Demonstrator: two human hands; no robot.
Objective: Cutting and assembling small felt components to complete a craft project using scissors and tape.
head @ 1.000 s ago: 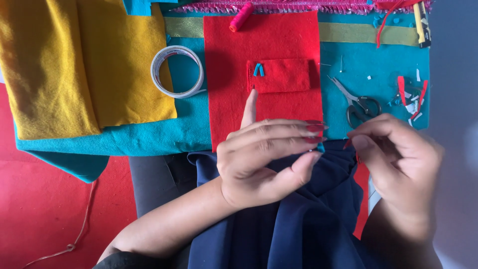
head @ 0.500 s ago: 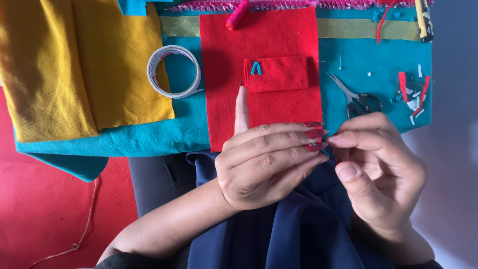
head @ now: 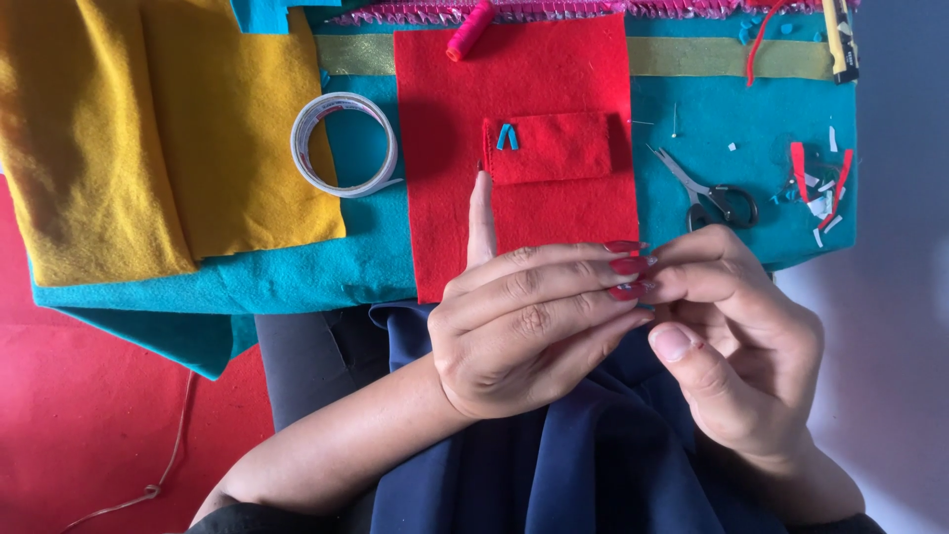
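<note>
My left hand [head: 534, 316] hovers over my lap, its fingers curled and the index finger pointing up onto a red felt sheet [head: 524, 69]. My right hand [head: 741, 336] meets it from the right. The fingertips of both hands press together at the sheet's lower right corner. Whatever they pinch is too small to make out. A red felt pocket [head: 554, 148] with two small teal strips [head: 506, 136] lies on the sheet. Navy fabric [head: 593, 465] drapes over my lap under both hands.
The red sheet rests on teal felt [head: 376, 257]. Yellow felt [head: 148, 129] lies folded at the left, with a tape roll [head: 300, 143] beside it. Scissors [head: 707, 193] and felt scraps [head: 820, 183] sit at the right. A pink thread spool [head: 468, 30] is at the top.
My right hand has moved left until its fingertips close against the left hand's. A small teal bit that showed between them a second ago is now hidden.
</note>
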